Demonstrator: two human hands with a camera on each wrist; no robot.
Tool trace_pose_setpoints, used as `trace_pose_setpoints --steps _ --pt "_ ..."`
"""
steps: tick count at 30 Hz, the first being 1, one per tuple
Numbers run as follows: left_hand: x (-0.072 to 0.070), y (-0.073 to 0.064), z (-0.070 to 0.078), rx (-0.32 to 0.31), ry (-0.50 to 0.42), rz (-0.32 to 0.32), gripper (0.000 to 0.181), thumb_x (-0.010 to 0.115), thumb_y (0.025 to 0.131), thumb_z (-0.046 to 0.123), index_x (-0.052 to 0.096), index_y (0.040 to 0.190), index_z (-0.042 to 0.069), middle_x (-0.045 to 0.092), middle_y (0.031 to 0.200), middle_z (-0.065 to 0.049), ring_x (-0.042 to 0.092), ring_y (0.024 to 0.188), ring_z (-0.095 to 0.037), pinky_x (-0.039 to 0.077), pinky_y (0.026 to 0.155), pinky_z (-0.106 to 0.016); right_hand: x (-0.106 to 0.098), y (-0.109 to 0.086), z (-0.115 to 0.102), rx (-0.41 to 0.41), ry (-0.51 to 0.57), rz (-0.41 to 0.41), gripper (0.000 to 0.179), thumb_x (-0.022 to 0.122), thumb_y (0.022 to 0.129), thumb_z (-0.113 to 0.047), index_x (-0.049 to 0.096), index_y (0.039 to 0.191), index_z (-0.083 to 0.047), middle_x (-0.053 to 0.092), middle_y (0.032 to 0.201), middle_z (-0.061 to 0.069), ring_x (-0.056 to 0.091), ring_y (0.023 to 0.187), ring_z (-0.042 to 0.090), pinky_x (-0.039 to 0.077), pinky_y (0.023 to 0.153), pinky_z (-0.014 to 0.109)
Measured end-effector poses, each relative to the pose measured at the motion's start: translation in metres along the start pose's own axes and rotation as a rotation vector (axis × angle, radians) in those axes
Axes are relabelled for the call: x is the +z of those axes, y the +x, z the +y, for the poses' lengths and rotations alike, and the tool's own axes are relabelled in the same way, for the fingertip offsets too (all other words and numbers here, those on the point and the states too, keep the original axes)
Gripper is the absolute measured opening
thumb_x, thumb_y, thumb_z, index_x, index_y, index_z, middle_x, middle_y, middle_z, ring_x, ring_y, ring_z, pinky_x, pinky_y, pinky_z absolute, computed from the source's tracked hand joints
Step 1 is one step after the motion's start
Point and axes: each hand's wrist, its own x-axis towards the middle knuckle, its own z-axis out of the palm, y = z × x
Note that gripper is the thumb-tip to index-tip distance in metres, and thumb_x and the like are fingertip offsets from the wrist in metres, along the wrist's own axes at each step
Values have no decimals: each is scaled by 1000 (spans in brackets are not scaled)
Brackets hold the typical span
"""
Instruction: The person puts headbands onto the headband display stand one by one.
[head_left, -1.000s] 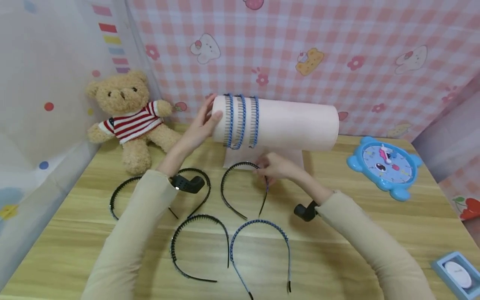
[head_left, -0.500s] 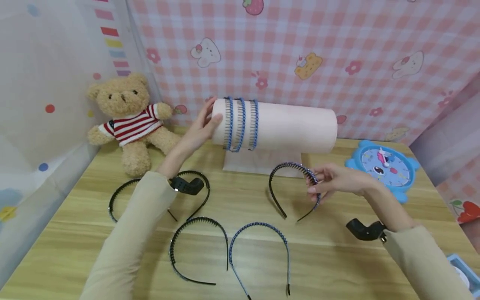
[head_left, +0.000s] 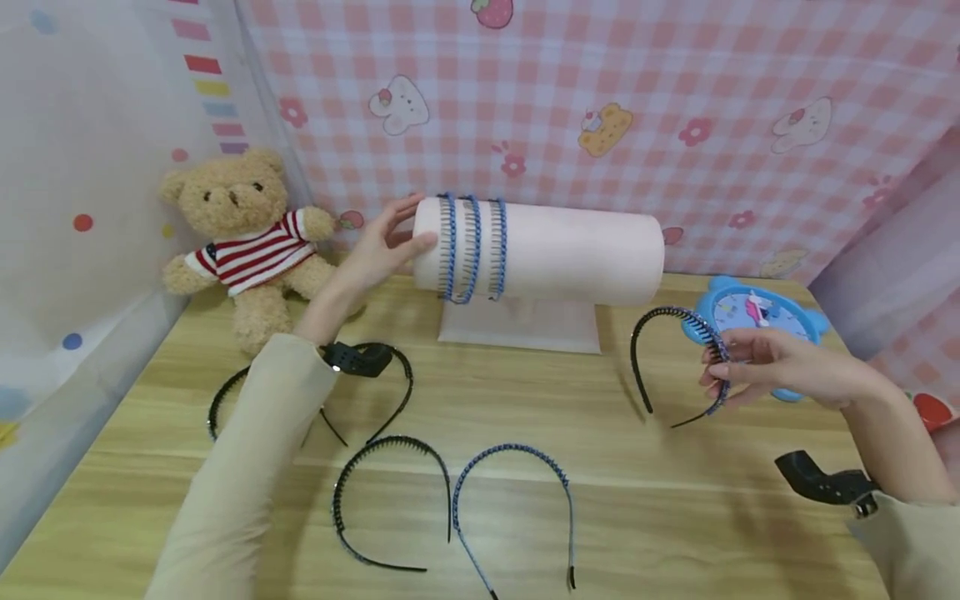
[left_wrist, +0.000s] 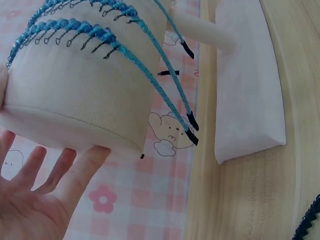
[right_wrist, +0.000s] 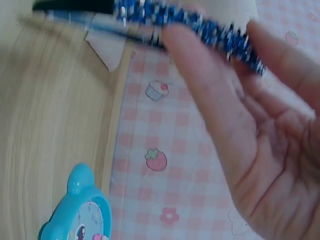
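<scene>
My right hand [head_left: 787,367] pinches a blue beaded headband [head_left: 677,312] between thumb and fingers, above the table's right side. Its beads and my fingers fill the top of the right wrist view, partly blurred. My left hand [head_left: 382,242] holds the left end of a pale pink headband display stand [head_left: 577,250], its thumb on the front. In the left wrist view, fingertips [left_wrist: 102,152] touch the roll's end. Several blue headbands [head_left: 472,250] sit side by side around the roll's left part, their black-tipped ends [left_wrist: 191,137] hanging free.
A dark toothed headband [head_left: 337,500] and a blue headband [head_left: 513,447] lie at the table's front. More dark headbands [head_left: 408,375] lie partly under the left forearm. A teddy bear [head_left: 232,208] sits back left. A blue clock [head_left: 720,292] lies behind my right hand.
My right hand has lifted the headband from in front of the stand and carried it right, towards the clock. My left hand stays on the stand's end.
</scene>
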Motion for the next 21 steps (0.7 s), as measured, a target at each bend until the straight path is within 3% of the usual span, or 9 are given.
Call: trace_pose_setpoints --steps 7,13,19,21 --pt "3 -12 17 -7 9 -13 64 58 89 26 25 144 24 23 152 -3 34 134 -27 52 88 -42 7 9 -7 126 -158 437 25 50 95 -16 46 101 8 69 87 -3 66 84 8 58 73 33" --pt "3 -15 20 -1 15 -4 62 56 91 24 25 144 24 24 151 -4 34 133 -27 50 92 -43 18 31 -26 134 -354 758 42 50 94 -30 48 124 -2 65 83 -14 61 75 -9 57 66 21" --pt "4 -13 17 -7 4 -2 61 56 91 23 26 144 24 24 151 -4 34 133 -27 50 91 -43 31 55 -40 77 -449 934 33 51 93 -28 54 117 -5 65 97 16 54 70 -18 54 61 13" --pt "4 -11 14 0 -2 -6 61 57 91 23 26 143 24 24 151 -4 35 132 -28 51 89 -43 34 59 -43 77 -472 951 35 50 94 -27 53 120 -5 62 103 22 59 73 -12 53 60 12"
